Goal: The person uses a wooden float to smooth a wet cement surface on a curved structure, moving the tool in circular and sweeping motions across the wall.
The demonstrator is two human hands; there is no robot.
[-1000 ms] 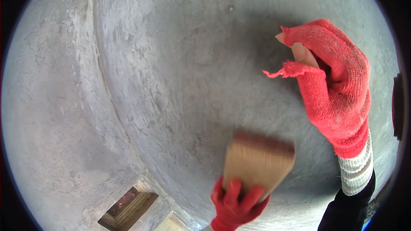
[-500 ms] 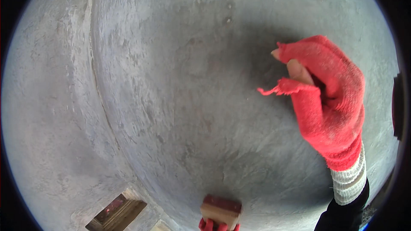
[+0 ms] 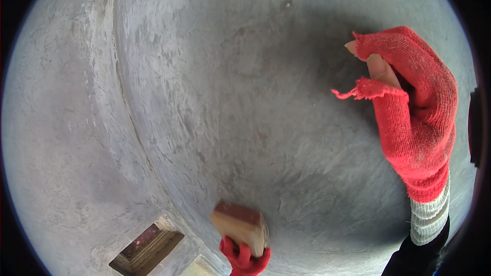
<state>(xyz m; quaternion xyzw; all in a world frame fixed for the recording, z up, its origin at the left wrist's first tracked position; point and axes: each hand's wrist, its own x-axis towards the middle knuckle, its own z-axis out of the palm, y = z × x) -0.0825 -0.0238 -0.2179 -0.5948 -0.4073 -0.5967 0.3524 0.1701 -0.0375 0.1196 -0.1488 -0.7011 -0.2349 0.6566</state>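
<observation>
My left hand (image 3: 246, 262), in a red knit glove, comes up from the lower edge with its fingers wrapped around a sanding block (image 3: 238, 226). The block has a pale wooden body and a reddish-brown face turned toward the grey plastered surface (image 3: 286, 138). Motion blurs it a little. At the right, my right hand (image 3: 422, 107) wears a red glove with frayed, cut-off fingertips. Its fingers are curled and the bare thumb tip lies against them; nothing shows between them. A dark shadow falls on the surface beside that hand.
A rectangular recess (image 3: 146, 249) with wood-coloured inner sides opens in the adjoining surface at lower left. The seam (image 3: 125, 97) between the two plastered surfaces runs down the left side. A dark object (image 3: 475, 128) shows at the far right edge.
My left hand and the sanding block have moved up and left, bringing more of the glove into view. My right hand sits slightly farther right and higher, still curled.
</observation>
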